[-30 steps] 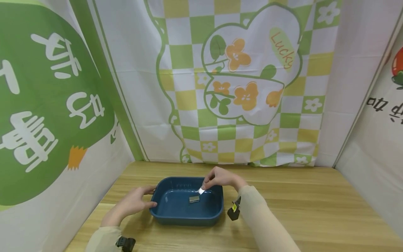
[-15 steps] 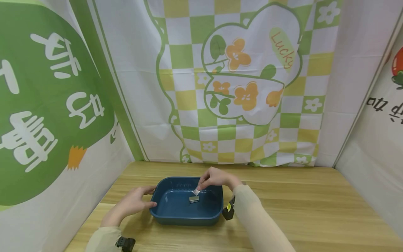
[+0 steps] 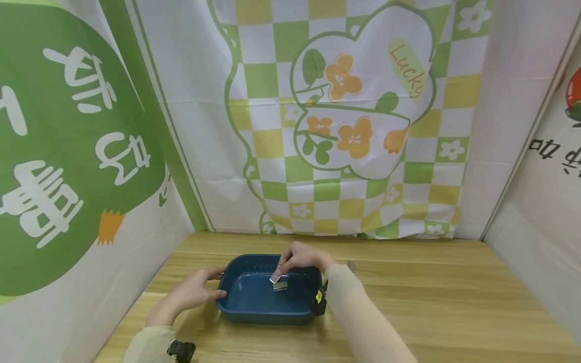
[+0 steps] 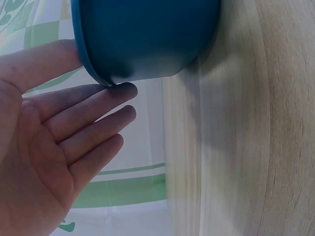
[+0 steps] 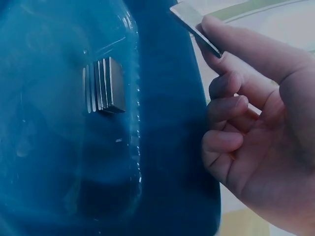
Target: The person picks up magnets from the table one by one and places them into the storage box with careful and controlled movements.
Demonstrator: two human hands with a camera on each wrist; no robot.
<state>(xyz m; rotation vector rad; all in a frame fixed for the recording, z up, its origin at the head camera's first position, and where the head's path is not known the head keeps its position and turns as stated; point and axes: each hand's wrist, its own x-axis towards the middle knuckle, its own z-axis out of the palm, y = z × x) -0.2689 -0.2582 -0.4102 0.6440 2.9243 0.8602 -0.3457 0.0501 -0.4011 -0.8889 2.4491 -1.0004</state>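
Note:
A dark blue rectangular basin stands on the table. My left hand is at its left end, thumb on the rim; in the left wrist view the left fingers are straight, some touching the outer wall. Over the basin, my right hand pinches a thin silver rectangular metal plate between thumb and fingertips, and the other fingers curl loosely. Just below it, a small stack of similar metal plates lies on the basin floor. The right wrist view shows the stack and the held plate apart.
Beyond my right wrist, a small greyish piece lies on the wooden table. Printed cloth hangs along the table's back edge, with more cloth at both sides. Black wrist cameras sit on both sleeves.
My right hand has moved left over the basin with the pinched plate, now closer to the stack. The greyish piece beyond the wrist has come into sight. My left hand and the basin stay put.

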